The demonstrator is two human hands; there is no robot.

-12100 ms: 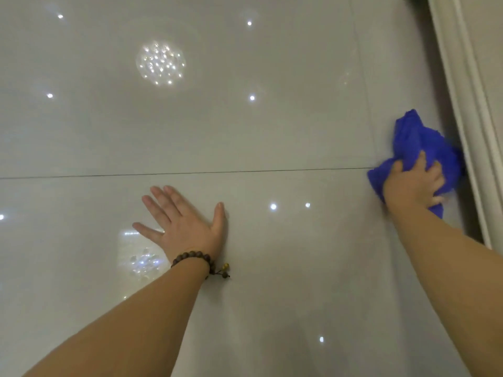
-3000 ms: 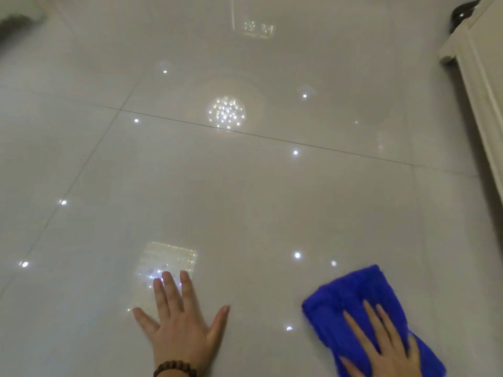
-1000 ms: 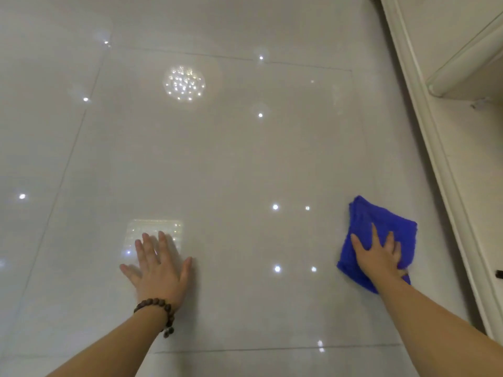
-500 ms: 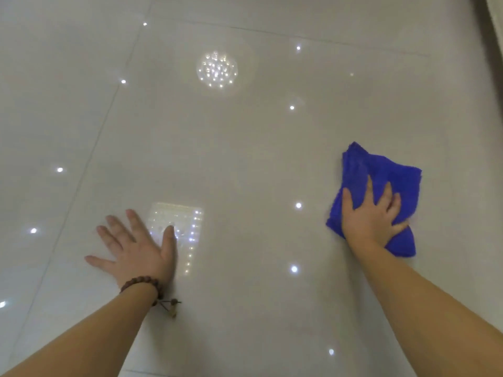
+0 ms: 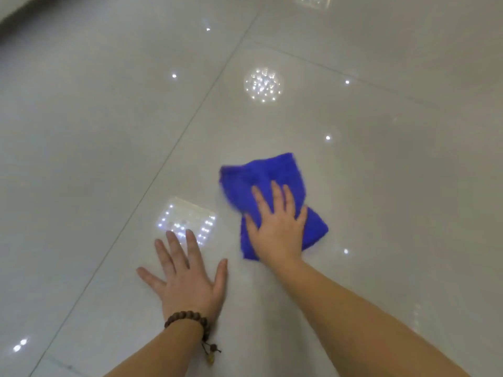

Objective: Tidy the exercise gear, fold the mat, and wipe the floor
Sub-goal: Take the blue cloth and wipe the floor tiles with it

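Observation:
A crumpled blue cloth (image 5: 261,175) lies on the glossy pale tiled floor (image 5: 381,186) in the middle of the view. My right hand (image 5: 276,227) presses flat on the cloth's near half, fingers straight and spread, covering part of it. My left hand (image 5: 185,278) rests flat on the bare tile just left of the cloth, fingers spread, holding nothing. A brown bead bracelet (image 5: 187,319) circles my left wrist. No mat or exercise gear is in view.
Ceiling lights reflect off the tiles as bright spots, one round cluster (image 5: 262,84) beyond the cloth. Grout lines (image 5: 190,123) cross the floor diagonally. A dark blurred edge (image 5: 16,14) shows at the top left corner.
My right hand has slid the blue cloth leftward across the floor, close to my left hand. The view has swung away from the white furniture on the right.

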